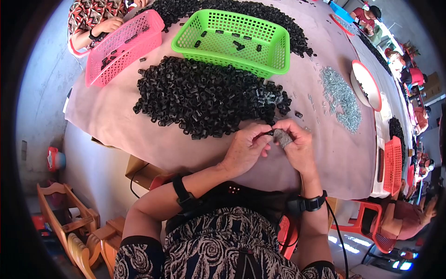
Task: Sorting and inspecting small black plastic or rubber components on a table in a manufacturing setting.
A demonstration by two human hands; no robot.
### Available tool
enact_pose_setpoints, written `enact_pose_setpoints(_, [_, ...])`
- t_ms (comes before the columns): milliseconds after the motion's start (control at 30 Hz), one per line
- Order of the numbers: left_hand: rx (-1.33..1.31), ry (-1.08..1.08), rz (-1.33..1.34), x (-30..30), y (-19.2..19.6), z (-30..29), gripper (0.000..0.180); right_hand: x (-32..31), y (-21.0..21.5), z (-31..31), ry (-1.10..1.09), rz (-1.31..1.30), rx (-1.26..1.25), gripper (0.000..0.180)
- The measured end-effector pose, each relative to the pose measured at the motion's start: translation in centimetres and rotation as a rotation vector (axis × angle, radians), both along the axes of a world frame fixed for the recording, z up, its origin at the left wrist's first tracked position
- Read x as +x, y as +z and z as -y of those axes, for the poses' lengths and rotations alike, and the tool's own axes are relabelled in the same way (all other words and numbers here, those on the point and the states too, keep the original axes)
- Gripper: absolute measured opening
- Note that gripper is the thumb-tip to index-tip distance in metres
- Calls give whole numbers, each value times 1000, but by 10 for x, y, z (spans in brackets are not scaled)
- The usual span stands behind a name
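Note:
Both my hands meet over the near side of the cloth-covered table. Closed in a pinch, my left hand [245, 148] holds a small black part [269, 133] between thumb and fingertips. My right hand [299, 146] is closed against it, fingertips at the same spot. A rough grey patch [282, 138] covers its thumb area; whether it is a wrap or something held, I cannot tell. Just beyond lies a large heap of short black tubular parts [186, 95]. Several small metal springs [265, 98] rest on the heap's right side.
Behind the heap stand a green basket [232, 60] and a pink basket [121, 59], each with some black parts. Silvery small pieces [343, 102] spread at right beside a red-rimmed white bowl [377, 88]. Another person's hand [110, 25] is at far left.

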State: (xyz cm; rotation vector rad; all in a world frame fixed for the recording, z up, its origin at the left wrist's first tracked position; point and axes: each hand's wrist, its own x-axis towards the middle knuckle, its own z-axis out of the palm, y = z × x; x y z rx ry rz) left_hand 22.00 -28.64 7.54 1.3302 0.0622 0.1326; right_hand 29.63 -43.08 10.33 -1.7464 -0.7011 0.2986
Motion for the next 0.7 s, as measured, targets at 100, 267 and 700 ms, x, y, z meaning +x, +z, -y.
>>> enact_pose_setpoints(100, [-3,21,-16,1,1,2,19,-1,-3,1,5,-18,-1,17])
enact_pose_setpoints(267, [56,24,-18,-1,5,3,18,-7,-2,3,-38,79,-40,17])
enact_pose_setpoints(700, [5,-68,-6,1,7,-3,19,5,8,9,61,-296,106,11])
